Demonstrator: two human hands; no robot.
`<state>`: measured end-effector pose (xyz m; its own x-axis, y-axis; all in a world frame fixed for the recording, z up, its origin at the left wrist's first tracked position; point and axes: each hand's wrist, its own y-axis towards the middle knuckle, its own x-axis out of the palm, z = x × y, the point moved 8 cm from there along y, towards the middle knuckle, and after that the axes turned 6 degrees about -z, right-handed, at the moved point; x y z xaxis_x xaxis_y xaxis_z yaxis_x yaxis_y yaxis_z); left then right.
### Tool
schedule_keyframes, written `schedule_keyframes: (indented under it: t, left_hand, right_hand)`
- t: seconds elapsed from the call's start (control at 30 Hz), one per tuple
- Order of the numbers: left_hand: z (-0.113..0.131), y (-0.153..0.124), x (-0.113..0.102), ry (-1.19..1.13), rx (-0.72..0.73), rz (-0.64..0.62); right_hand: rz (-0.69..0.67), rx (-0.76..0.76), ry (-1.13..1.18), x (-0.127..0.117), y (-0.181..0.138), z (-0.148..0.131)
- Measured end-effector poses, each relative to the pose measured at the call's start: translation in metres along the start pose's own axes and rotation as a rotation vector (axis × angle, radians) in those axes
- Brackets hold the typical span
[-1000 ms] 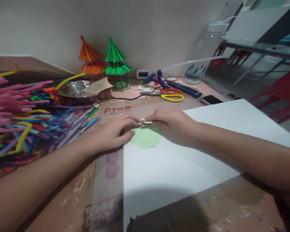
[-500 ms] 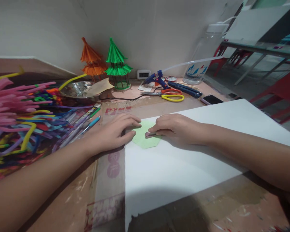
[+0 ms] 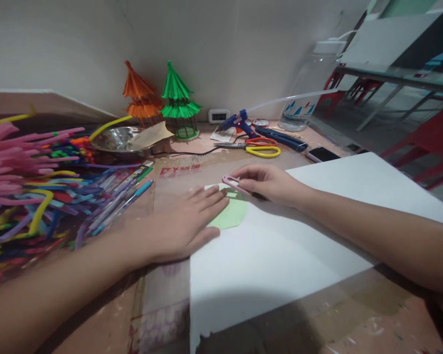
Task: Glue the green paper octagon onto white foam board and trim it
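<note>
A light green paper hexagon (image 3: 233, 216) lies at the near-left corner of a big white sheet (image 3: 302, 246). My left hand (image 3: 186, 223) rests flat on the hexagon's left side, fingers stretched out. My right hand (image 3: 268, 183) is closed on a small pink-handled cutter (image 3: 232, 181), held just above the hexagon's far edge. The tool's tip is hidden by my fingers.
A heap of coloured pipe cleaners (image 3: 25, 182) and pens (image 3: 127, 189) fills the left. Behind are a metal bowl (image 3: 116, 140), orange (image 3: 142, 96) and green (image 3: 179, 98) paper pagodas, a glue gun (image 3: 238, 123), scissors (image 3: 260, 146), a phone (image 3: 321, 154) and a bottle (image 3: 304, 93).
My left hand slid forward and flattened over the hexagon. My right hand lifted the pink tool off the paper and moved it back toward the far edge.
</note>
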<state>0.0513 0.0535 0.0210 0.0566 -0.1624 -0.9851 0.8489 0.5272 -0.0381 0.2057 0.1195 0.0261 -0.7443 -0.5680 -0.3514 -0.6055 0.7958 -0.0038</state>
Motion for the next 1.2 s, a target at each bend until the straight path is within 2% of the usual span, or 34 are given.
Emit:
schedule_keyframes:
  t: [0.13, 0.33, 0.47, 0.57, 0.63, 0.73, 0.77, 0.87, 0.97, 1.2]
  left_hand:
    - [0.014, -0.008, 0.010, -0.044, 0.012, -0.106]
    - [0.030, -0.012, 0.004, -0.080, 0.037, -0.128]
    - [0.044, -0.019, -0.006, -0.112, 0.052, -0.163]
    - [0.049, -0.022, -0.021, -0.222, 0.102, -0.168]
    - [0.037, -0.020, -0.032, -0.335, 0.074, -0.089]
    - [-0.010, -0.017, -0.048, -0.325, -0.158, 0.265]
    - [-0.021, -0.016, -0.047, -0.284, -0.190, 0.337]
    - [-0.041, -0.007, -0.030, -0.232, -0.175, 0.358]
    - [-0.044, 0.000, -0.017, -0.229, -0.106, 0.316]
    - [-0.041, 0.002, -0.017, -0.222, -0.091, 0.277]
  right_hand:
    - [0.078, 0.046, 0.059, -0.002, 0.003, 0.007]
    - [0.087, 0.062, 0.032, -0.002, 0.001, 0.005]
    - [0.084, 0.048, -0.029, -0.003, 0.001, 0.004]
    - [0.115, -0.010, -0.166, -0.006, -0.001, -0.004]
    - [0.144, -0.076, -0.292, -0.006, -0.003, -0.012]
    - [0.123, -0.187, -0.477, 0.002, -0.005, -0.023]
    - [0.109, -0.231, -0.537, 0.006, -0.005, -0.027]
    - [0.085, -0.363, -0.689, 0.019, -0.007, -0.034]
    - [0.049, -0.413, -0.784, 0.030, -0.007, -0.036]
    - [-0.054, -0.312, -0.769, 0.038, -0.004, -0.033]
